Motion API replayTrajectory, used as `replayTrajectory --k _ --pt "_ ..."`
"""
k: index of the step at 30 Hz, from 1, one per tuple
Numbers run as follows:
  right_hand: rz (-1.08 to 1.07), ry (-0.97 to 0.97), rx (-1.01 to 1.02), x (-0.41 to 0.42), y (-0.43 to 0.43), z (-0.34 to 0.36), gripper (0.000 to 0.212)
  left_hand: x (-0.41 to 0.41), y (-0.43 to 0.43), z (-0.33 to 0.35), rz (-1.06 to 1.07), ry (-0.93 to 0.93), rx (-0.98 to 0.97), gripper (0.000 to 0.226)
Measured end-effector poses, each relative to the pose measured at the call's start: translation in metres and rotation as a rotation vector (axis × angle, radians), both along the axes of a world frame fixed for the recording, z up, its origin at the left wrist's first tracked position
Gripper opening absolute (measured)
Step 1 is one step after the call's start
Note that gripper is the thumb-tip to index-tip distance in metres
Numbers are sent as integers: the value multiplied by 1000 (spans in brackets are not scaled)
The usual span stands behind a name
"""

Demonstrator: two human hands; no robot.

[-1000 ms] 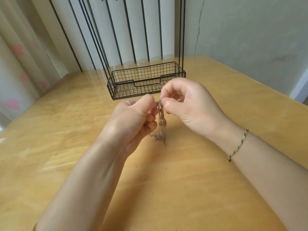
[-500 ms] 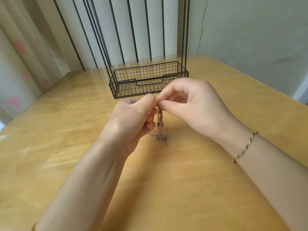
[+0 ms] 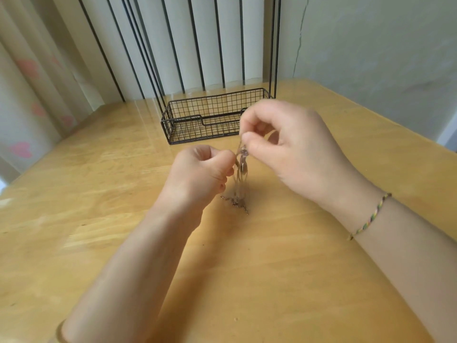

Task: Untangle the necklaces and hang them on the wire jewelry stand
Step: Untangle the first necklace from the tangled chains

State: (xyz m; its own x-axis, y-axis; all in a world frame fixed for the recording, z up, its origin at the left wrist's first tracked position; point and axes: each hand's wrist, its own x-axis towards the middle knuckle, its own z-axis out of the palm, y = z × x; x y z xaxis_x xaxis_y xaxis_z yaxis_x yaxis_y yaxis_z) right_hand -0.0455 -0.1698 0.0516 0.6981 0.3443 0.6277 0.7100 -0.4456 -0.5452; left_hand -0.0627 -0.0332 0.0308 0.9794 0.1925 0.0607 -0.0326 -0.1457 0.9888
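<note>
A tangle of thin metal necklaces (image 3: 241, 169) hangs between my two hands above the wooden table (image 3: 74, 194), its lower end bunched on the tabletop. My right hand (image 3: 291, 147) pinches the top of the chains between thumb and forefinger. My left hand (image 3: 200, 174) pinches the chains a little lower, from the left side. The black wire jewelry stand (image 3: 210, 117) sits behind the hands, with a mesh basket at its base and thin upright rods rising out of the frame. The stand's top is out of view.
A grey wall runs along the table's right edge. Pale curtains hang at the left, and white panels with dark stripes stand behind the jewelry stand. A woven bracelet (image 3: 368, 216) circles my right wrist.
My right hand has risen and drawn the top of the chains upward, away from my left hand. The chains hang longer and look blurred from motion.
</note>
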Motion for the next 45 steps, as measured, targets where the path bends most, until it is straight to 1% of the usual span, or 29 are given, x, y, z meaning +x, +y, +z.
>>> replayTrajectory --k 2,4,6,8,9,10,13,15,17,18,19,21,23,26,29,31,32,34,37,40,43,45 --pt "25 127 93 1 -2 3 15 1 2 0 -33 43 -139 37" --pt "1 246 142 4 -4 3 17 1 3 3 -73 70 -272 44" --pt "17 423 281 5 -5 1 17 1 3 5 -102 81 -349 50" --pt "125 643 528 5 -3 0 18 0 2 6 -110 77 -334 50" --pt "162 714 620 5 -2 -1 18 0 1 6 -107 72 -319 49" --pt "176 756 669 4 -1 -1 18 -1 0 7 -100 67 -304 46" --pt "204 861 723 4 0 -2 19 -3 -1 7 -87 54 -263 37" --pt "279 974 746 5 -2 -2 18 -3 -2 7 -81 49 -227 32" --pt "343 1061 727 6 -4 -1 15 -3 -2 7 -70 43 -195 32" --pt "337 1055 684 7 -5 -1 12 -2 -1 7 -68 41 -189 33" --pt "297 1000 610 7 -6 -2 8 -2 -1 7 -68 41 -186 34" --pt "173 795 414 6 -5 -3 8 -3 -1 7 -71 44 -171 36" --pt "95 594 278 3 -3 -4 11 -2 -1 6 -73 45 -155 36" --pt "29 372 142 1 0 -5 10 -2 -2 6 -65 43 -139 32" --pt "-55 190 12 4 1 -7 11 -2 -2 6 -41 50 -151 31" --pt "-115 92 -52 4 2 -8 13 -3 -2 6 -37 50 -164 31" --pt "-129 76 -57 4 3 -9 13 -3 -3 6 -38 51 -172 30" --pt "-100 134 12 3 4 -9 12 -3 -4 7 -46 56 -191 29" --pt "-3 296 198 1 6 -9 10 -3 -5 7 -66 65 -217 31" --pt "55 457 363 0 8 -10 12 -4 -7 7 -88 78 -244 32" --pt "79 603 434 0 9 -12 14 -5 -9 8 -84 68 -263 31" --pt "88 705 464 0 10 -14 15 -4 -8 8 -44 23 -214 28"
